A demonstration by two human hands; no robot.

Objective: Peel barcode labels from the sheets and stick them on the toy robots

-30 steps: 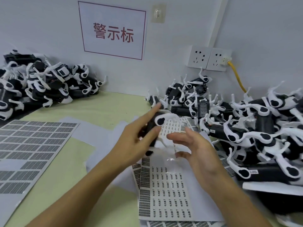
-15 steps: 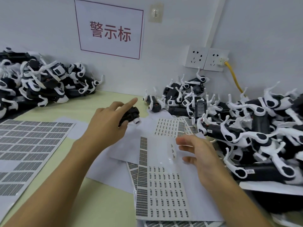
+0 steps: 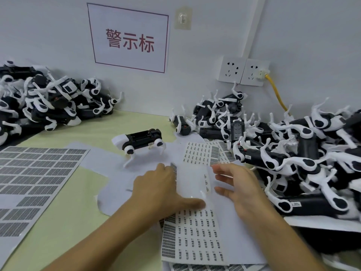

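light: bright, even, soft shadows | blur: slight, stronger at lower edges | distortion: wide-angle bowing at borders

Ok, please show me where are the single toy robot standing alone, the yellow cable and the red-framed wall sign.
toy robot (image 3: 143, 139), head view, on its black body.
yellow cable (image 3: 275, 92), head view, on its middle stretch below the plug.
wall sign (image 3: 125, 20), head view, on the white area above the characters.
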